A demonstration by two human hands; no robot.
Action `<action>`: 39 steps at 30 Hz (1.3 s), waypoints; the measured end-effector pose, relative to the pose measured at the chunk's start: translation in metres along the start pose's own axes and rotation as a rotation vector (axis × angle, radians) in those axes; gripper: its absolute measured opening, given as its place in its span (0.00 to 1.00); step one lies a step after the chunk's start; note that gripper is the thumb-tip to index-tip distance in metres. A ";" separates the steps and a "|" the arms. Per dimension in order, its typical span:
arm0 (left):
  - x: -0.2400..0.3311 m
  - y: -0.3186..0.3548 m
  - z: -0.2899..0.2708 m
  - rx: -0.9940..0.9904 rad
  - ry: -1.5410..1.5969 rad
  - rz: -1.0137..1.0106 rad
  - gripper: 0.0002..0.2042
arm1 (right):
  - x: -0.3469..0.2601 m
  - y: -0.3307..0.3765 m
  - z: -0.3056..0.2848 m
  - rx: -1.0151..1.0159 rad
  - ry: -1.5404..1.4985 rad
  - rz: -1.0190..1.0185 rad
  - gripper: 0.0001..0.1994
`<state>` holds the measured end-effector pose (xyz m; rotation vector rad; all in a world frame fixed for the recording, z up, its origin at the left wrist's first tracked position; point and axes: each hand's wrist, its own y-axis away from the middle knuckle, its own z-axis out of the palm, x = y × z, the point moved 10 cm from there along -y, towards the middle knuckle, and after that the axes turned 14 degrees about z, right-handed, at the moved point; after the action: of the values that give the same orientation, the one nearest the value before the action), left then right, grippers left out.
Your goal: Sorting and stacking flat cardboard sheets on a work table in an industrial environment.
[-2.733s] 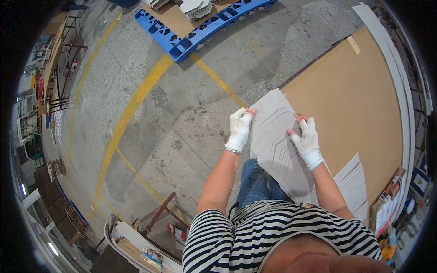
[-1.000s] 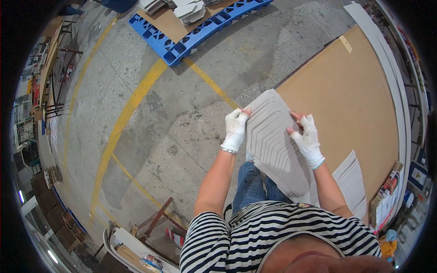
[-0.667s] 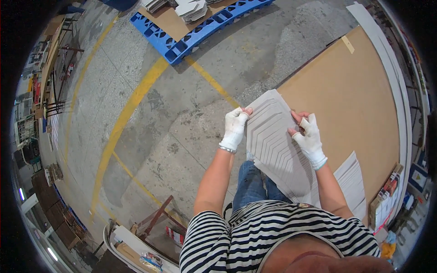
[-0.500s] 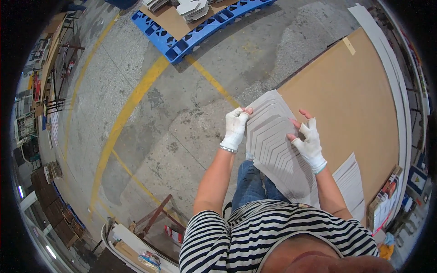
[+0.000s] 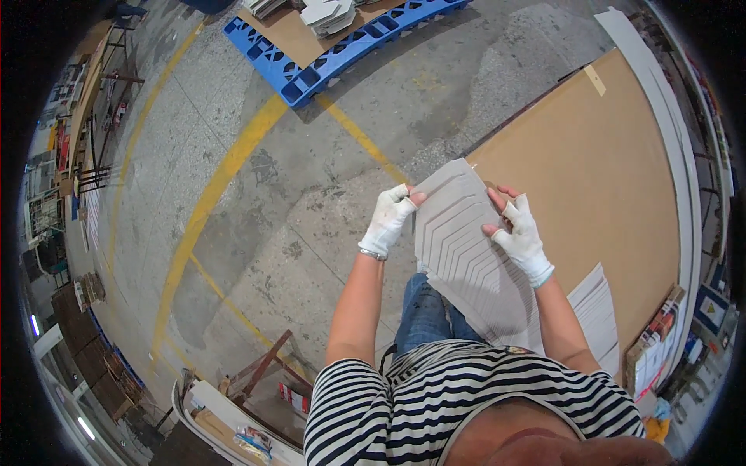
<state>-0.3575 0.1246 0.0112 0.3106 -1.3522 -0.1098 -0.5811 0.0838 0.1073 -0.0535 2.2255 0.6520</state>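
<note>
Head view, 1 frame. Standing person in a striped shirt [image 5: 466, 404], seen from above, both forearms entering from 6 o'clock.

Left hand [image 5: 388, 220], white fingerless glove: fingers curled, thumb and fingertips pinching the left edge of a grey die-cut cardboard sheet [image 5: 466, 256] near its upper corner. Right hand [image 5: 519, 233], same kind of glove: resting on the sheet's right edge, thumb on the face, fingers partly lifted and loosely spread; a light grip, not a firm clamp.

The sheet sits at frame centre, held in the air in front of the body between the 2 hands, its top end toward 12 o'clock and its lower end running down to the waist. Chevron-shaped score lines show on its face. It appears flat, with no panel folded.

At 2 o'clock from the hands: a large brown board [image 5: 598, 194] lying flat, white printed sheets [image 5: 594, 307] at its near edge. At 11 o'clock, well apart: a blue pallet [image 5: 326, 54] bearing stacked grey blanks [image 5: 330, 12]. Yellow floor lines [image 5: 217, 186] cross the concrete at 9 to 10 o'clock.

Judgement: the step in hand looks like lining up the blank by its edges, ahead of any folding. The next move would call for a firmer right-hand grip and thumbs set along 1 score line, pressure even on both sides so that the crease follows the score.
</note>
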 end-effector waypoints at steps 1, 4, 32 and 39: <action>0.001 -0.001 0.001 -0.041 0.015 0.037 0.12 | -0.001 -0.002 0.002 -0.014 -0.009 -0.011 0.32; 0.006 -0.006 0.006 -0.171 0.022 0.066 0.16 | -0.006 -0.002 0.004 -0.055 -0.001 -0.009 0.34; -0.012 -0.002 0.014 -0.039 -0.076 0.131 0.13 | 0.036 -0.010 0.048 -0.721 -0.284 0.288 0.18; -0.004 -0.001 0.016 -0.030 -0.325 0.177 0.13 | 0.070 -0.030 0.016 -0.537 -0.221 0.376 0.17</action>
<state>-0.3743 0.1225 0.0101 0.1496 -1.6921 -0.0326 -0.6102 0.0770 0.0350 0.1632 1.8072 1.3798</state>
